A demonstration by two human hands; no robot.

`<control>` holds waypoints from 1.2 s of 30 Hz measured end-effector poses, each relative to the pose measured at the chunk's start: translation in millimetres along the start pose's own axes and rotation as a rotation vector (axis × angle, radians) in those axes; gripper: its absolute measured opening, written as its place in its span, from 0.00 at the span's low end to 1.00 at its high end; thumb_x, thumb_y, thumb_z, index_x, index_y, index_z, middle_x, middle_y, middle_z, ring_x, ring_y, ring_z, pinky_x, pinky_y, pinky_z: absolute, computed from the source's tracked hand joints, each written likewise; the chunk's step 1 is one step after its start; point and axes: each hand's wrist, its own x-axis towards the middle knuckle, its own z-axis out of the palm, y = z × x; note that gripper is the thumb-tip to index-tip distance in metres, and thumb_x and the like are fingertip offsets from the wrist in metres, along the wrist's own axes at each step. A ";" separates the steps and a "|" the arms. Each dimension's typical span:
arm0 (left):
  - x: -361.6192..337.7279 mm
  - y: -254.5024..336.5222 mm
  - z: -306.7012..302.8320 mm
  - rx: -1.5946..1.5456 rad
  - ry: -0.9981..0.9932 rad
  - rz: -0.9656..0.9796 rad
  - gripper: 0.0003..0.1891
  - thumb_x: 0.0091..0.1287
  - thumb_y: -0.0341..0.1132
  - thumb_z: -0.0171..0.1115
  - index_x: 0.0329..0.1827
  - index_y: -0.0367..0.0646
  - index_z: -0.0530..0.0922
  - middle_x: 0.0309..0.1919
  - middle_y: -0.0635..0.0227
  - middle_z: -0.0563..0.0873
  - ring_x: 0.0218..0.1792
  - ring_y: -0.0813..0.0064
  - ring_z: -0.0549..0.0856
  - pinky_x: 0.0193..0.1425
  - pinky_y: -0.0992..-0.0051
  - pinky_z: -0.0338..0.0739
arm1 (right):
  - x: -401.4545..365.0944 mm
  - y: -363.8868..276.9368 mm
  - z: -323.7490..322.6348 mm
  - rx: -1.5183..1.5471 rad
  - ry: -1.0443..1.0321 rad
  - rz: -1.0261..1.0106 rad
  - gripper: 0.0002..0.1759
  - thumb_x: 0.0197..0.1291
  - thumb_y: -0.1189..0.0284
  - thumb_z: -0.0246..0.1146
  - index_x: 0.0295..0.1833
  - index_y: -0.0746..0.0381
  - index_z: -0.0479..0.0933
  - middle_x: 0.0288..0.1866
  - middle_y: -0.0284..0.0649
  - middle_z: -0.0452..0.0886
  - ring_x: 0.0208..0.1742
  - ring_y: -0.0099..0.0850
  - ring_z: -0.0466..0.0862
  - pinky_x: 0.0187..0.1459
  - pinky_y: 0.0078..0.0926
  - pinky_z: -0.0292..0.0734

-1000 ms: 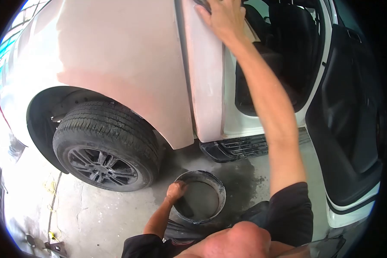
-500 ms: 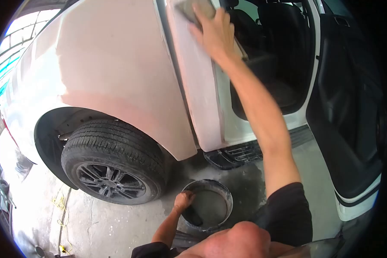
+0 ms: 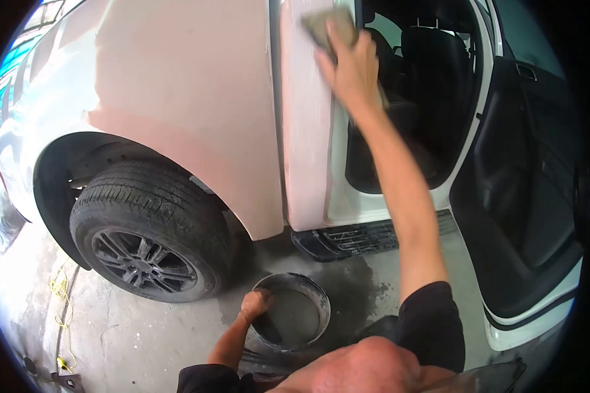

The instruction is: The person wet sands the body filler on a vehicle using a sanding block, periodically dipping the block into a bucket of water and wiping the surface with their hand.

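Note:
Up on the pale, pinkish-white door pillar (image 3: 306,124), my right hand (image 3: 355,75) presses a grey-brown sheet that looks like sandpaper (image 3: 326,27). Its thumb and fingers lie over the sheet, and another edge of it shows past the fingers. Low down, my left hand (image 3: 256,303) is curled at the left rim of a round dark bucket (image 3: 324,300) of cloudy grey water (image 3: 295,318). Those fingertips reach inside the bucket and are blurred; what they hold cannot be made out. A dark patch shows in the water below that hand.
Left of the pillar is the patchy pink and white rear panel (image 3: 190,85) above a wheel (image 3: 147,242). An open door (image 3: 531,196) stands at right, beside the dark cabin. A black side step (image 3: 354,239) runs below. Yellow cord (image 3: 60,321) lies on the concrete floor.
My right hand and the sheet have slid a little way down the pillar. My left hand stays at the bucket rim. The whole view has shifted slightly.

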 end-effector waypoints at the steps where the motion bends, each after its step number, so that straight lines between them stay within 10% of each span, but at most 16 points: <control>1: -0.2 -0.9 0.4 -0.019 0.019 0.011 0.16 0.69 0.49 0.65 0.44 0.46 0.88 0.43 0.57 0.90 0.46 0.52 0.89 0.52 0.57 0.83 | -38.1 1.5 -2.9 -0.001 -0.007 -0.061 0.38 0.60 0.54 0.72 0.77 0.42 0.72 0.59 0.60 0.70 0.55 0.58 0.74 0.52 0.52 0.74; 8: 6.8 -2.2 9.1 -0.011 -0.017 -0.033 0.17 0.69 0.51 0.64 0.46 0.47 0.88 0.45 0.58 0.90 0.47 0.54 0.89 0.54 0.57 0.84 | 59.4 13.7 -5.8 -0.012 -0.042 0.052 0.36 0.64 0.54 0.69 0.77 0.42 0.70 0.60 0.63 0.68 0.58 0.60 0.72 0.55 0.54 0.73; 10: 6.8 -0.8 3.0 -0.003 -0.043 -0.045 0.18 0.69 0.51 0.64 0.47 0.47 0.88 0.46 0.58 0.90 0.48 0.54 0.89 0.54 0.57 0.83 | 87.8 -23.7 -37.9 -0.011 -0.215 0.248 0.34 0.71 0.62 0.63 0.80 0.57 0.66 0.63 0.61 0.71 0.61 0.55 0.75 0.62 0.53 0.74; 16: 2.1 3.7 3.3 -0.057 0.001 -0.027 0.16 0.68 0.50 0.66 0.46 0.47 0.88 0.44 0.58 0.91 0.46 0.53 0.89 0.53 0.58 0.84 | -55.8 -10.4 -10.5 0.014 -0.008 -0.112 0.38 0.60 0.55 0.72 0.77 0.40 0.71 0.56 0.58 0.70 0.54 0.56 0.74 0.49 0.52 0.73; 20: 9.5 2.4 -2.9 -0.023 -0.039 -0.049 0.17 0.69 0.50 0.64 0.46 0.47 0.88 0.46 0.58 0.90 0.48 0.54 0.89 0.54 0.56 0.84 | 37.7 -1.6 1.0 -0.045 -0.030 -0.065 0.34 0.62 0.54 0.70 0.74 0.39 0.73 0.54 0.55 0.73 0.52 0.54 0.76 0.49 0.54 0.74; 24: 9.1 6.7 -5.4 0.009 -0.059 -0.064 0.15 0.70 0.48 0.63 0.44 0.47 0.88 0.46 0.58 0.90 0.48 0.54 0.89 0.53 0.57 0.84 | 97.7 -38.1 -27.0 -0.014 -0.191 0.240 0.34 0.70 0.62 0.64 0.79 0.57 0.67 0.65 0.61 0.70 0.64 0.55 0.74 0.64 0.56 0.73; 29: 2.6 -6.7 13.3 -0.044 0.005 0.001 0.16 0.69 0.49 0.65 0.45 0.46 0.88 0.43 0.58 0.91 0.46 0.54 0.89 0.52 0.58 0.84 | -61.9 -18.5 -10.0 -0.055 -0.054 -0.174 0.35 0.63 0.54 0.69 0.76 0.38 0.70 0.59 0.58 0.72 0.54 0.53 0.76 0.49 0.55 0.73; 36: 10.9 3.0 -1.4 0.013 -0.097 -0.084 0.18 0.70 0.51 0.63 0.51 0.47 0.87 0.49 0.56 0.90 0.51 0.52 0.88 0.57 0.55 0.83 | 69.5 -3.3 12.8 -0.072 0.077 -0.092 0.34 0.64 0.54 0.69 0.76 0.40 0.71 0.61 0.53 0.73 0.55 0.51 0.76 0.47 0.54 0.75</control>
